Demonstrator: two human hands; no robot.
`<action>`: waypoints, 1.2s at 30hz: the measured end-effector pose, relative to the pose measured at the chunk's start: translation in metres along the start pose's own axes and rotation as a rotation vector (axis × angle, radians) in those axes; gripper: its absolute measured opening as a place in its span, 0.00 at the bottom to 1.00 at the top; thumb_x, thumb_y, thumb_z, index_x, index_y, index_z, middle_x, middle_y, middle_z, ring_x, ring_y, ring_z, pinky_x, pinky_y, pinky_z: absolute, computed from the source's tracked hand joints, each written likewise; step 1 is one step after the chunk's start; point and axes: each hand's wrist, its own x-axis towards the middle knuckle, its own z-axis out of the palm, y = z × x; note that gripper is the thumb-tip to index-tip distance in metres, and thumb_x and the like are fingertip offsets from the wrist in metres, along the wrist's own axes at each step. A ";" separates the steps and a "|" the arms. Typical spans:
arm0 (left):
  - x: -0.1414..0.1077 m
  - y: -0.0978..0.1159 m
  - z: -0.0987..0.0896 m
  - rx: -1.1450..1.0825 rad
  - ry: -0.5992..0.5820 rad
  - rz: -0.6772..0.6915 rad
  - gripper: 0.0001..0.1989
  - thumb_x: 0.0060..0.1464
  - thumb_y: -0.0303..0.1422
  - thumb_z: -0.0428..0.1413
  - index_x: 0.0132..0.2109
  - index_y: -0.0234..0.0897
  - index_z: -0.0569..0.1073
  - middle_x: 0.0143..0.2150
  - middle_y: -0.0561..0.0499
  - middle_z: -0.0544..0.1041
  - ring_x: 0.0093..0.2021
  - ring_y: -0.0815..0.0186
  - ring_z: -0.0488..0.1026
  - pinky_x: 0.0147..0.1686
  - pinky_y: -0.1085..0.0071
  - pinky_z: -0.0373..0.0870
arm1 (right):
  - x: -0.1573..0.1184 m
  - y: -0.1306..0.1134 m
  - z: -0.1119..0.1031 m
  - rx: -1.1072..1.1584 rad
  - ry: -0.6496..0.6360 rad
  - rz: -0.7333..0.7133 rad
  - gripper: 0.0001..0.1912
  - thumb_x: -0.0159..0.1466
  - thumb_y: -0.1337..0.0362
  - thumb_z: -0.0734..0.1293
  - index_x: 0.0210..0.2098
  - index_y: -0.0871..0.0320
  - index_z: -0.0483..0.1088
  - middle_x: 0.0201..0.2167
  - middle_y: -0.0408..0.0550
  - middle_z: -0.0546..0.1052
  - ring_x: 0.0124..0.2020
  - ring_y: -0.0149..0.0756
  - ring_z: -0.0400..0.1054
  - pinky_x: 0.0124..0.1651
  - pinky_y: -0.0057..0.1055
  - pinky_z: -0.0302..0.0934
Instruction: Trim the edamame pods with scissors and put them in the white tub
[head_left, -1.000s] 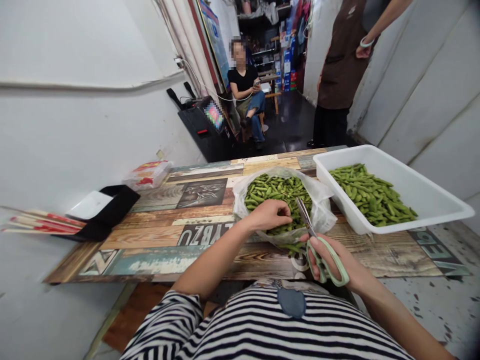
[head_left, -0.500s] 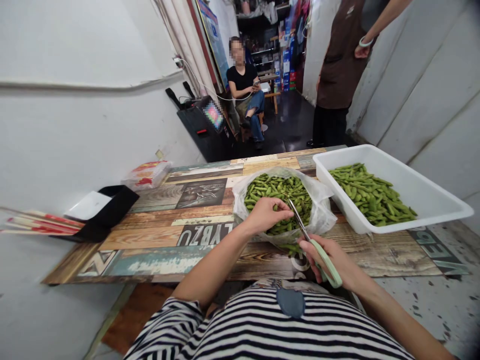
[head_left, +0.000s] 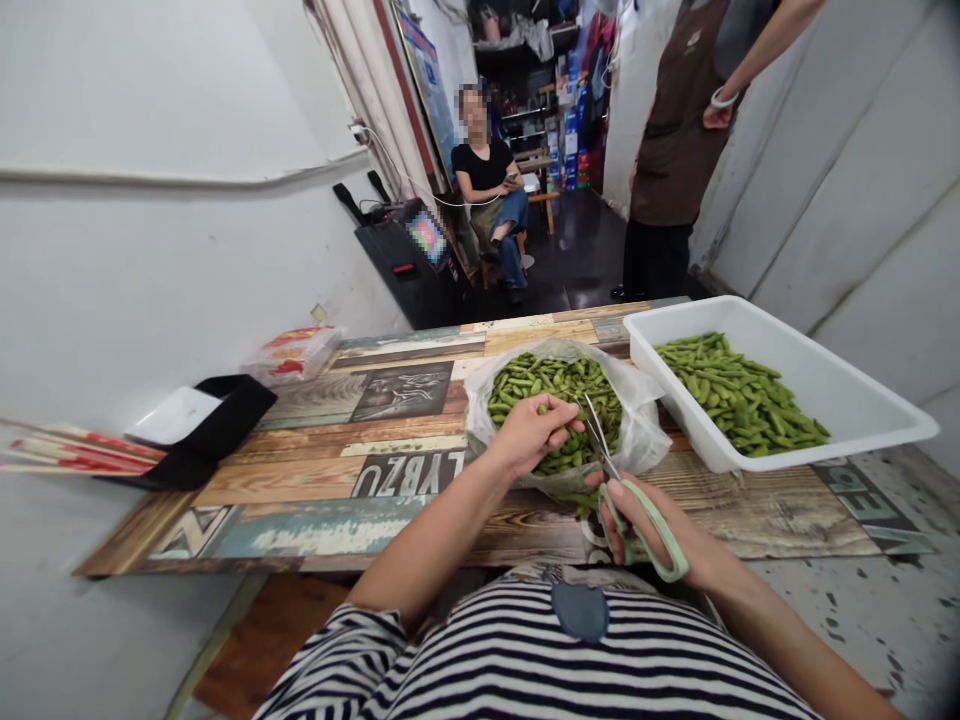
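Observation:
A translucent plastic bag (head_left: 645, 432) stands open on the table, full of green pods (head_left: 517, 378). Over the bag, my left hand (head_left: 534, 432) is closed in a pinch on a small pod, which is mostly hidden by the fingers. My right hand (head_left: 652, 525) holds scissors with pale green handles (head_left: 664, 535), their blades parted and pointing up beside my left fingertips. More pods (head_left: 742, 395) lie in a white tray (head_left: 847, 400) right of the bag. A few pods sit on the table at the near side of the bag.
The patterned table (head_left: 300, 480) bears a black holder (head_left: 232, 420) with chopsticks at the left and a plastic packet (head_left: 292, 355) behind it. Beyond the table, one person (head_left: 487, 180) sits with a phone and another (head_left: 675, 130) stands at the right.
The scissor blades have opened, and my right fingers have spread with the handles. My left hand has shifted slightly, its fingers more curled. The view has tilted a little.

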 end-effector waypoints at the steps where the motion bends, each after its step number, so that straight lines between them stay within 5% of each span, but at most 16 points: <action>1: -0.001 -0.002 0.001 -0.009 0.006 0.008 0.17 0.43 0.37 0.63 0.30 0.32 0.63 0.26 0.49 0.75 0.14 0.82 0.55 0.16 0.81 0.45 | 0.000 -0.001 0.001 0.005 0.006 0.003 0.23 0.62 0.44 0.57 0.42 0.58 0.60 0.23 0.38 0.64 0.20 0.27 0.61 0.23 0.26 0.61; 10: -0.002 -0.004 0.002 -0.004 0.051 0.012 0.15 0.45 0.34 0.61 0.29 0.32 0.62 0.26 0.48 0.76 0.14 0.81 0.57 0.14 0.82 0.47 | 0.008 -0.002 0.003 -0.003 0.150 0.125 0.24 0.57 0.42 0.62 0.34 0.58 0.62 0.15 0.34 0.62 0.11 0.24 0.56 0.11 0.22 0.54; 16: 0.001 0.011 -0.008 0.002 0.137 -0.021 0.05 0.46 0.27 0.54 0.29 0.34 0.63 0.33 0.49 0.76 0.26 0.72 0.72 0.29 0.73 0.68 | 0.000 -0.005 -0.007 0.046 0.121 0.075 0.27 0.57 0.41 0.61 0.43 0.58 0.62 0.17 0.34 0.64 0.14 0.26 0.59 0.16 0.24 0.59; 22: 0.008 -0.001 -0.011 1.141 0.041 0.186 0.06 0.44 0.34 0.58 0.29 0.36 0.75 0.24 0.52 0.72 0.26 0.70 0.66 0.28 0.73 0.60 | -0.005 -0.005 -0.009 0.068 0.132 0.059 0.30 0.58 0.41 0.61 0.46 0.60 0.61 0.18 0.36 0.64 0.15 0.27 0.59 0.18 0.26 0.59; 26: 0.012 -0.009 -0.007 1.510 0.013 0.132 0.07 0.46 0.36 0.58 0.29 0.37 0.77 0.28 0.49 0.75 0.30 0.65 0.69 0.29 0.72 0.58 | -0.004 -0.001 -0.007 0.077 0.129 0.055 0.27 0.59 0.42 0.61 0.44 0.58 0.62 0.20 0.36 0.64 0.16 0.26 0.59 0.18 0.26 0.59; 30: 0.012 -0.005 -0.008 1.372 -0.068 0.198 0.06 0.47 0.33 0.57 0.30 0.36 0.77 0.29 0.50 0.76 0.30 0.67 0.70 0.32 0.73 0.60 | -0.005 0.000 -0.007 0.056 0.131 0.052 0.25 0.60 0.43 0.60 0.44 0.58 0.61 0.20 0.36 0.63 0.16 0.26 0.59 0.18 0.25 0.58; 36: 0.008 0.009 -0.013 0.788 0.032 0.203 0.09 0.47 0.33 0.56 0.34 0.32 0.75 0.29 0.49 0.77 0.30 0.70 0.70 0.32 0.75 0.63 | -0.005 -0.002 -0.008 -0.026 0.061 0.060 0.25 0.60 0.43 0.60 0.43 0.58 0.62 0.21 0.37 0.63 0.19 0.27 0.60 0.20 0.25 0.60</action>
